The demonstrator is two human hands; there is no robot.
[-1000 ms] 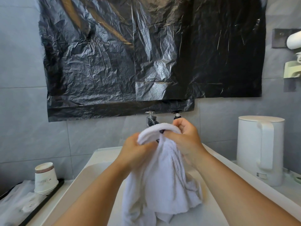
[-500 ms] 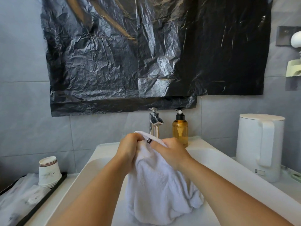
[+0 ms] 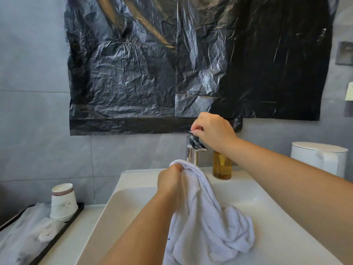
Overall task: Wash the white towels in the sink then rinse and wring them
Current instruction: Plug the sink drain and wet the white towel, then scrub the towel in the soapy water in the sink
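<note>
Left hand (image 3: pixel 169 178) grips the bunched top of the white towel (image 3: pixel 208 222), which hangs into the sink (image 3: pixel 137 190). Right hand (image 3: pixel 214 129), at 1 o'clock from it, pinches the tap (image 3: pixel 193 148) lever. Towel: soft, limp, probably heavy once soaked; best held by gathered folds.
</note>
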